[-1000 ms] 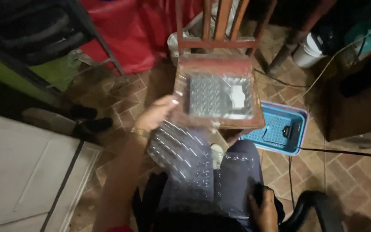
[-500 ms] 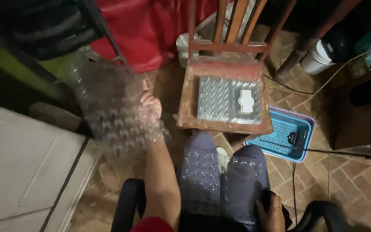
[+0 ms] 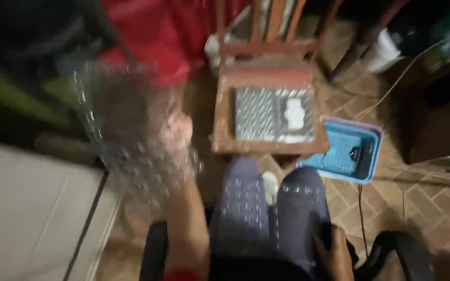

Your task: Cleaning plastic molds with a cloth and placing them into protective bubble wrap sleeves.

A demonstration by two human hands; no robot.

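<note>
My left hand (image 3: 177, 130) holds a clear moulded plastic tray (image 3: 126, 130) out to my left, above the brick floor; the tray is blurred. My right hand (image 3: 334, 250) rests on my right thigh near the seat, fingers curled, and I cannot see anything in it. In front of my knees stands a wooden chair (image 3: 220, 140). On its seat lies a second shiny tray (image 3: 264, 114) with a small white object (image 3: 294, 113) on it.
A blue plastic basket (image 3: 339, 151) holding a small dark object sits on the brick floor to the right of the chair. A red cloth (image 3: 157, 36) hangs behind. A pale flat board (image 3: 27, 218) lies at lower left. Cables run across the floor at right.
My left hand has lifted the clear tray off my lap and swung it out to the left. The camera view has shifted slightly. My right hand has stayed on my thigh.
</note>
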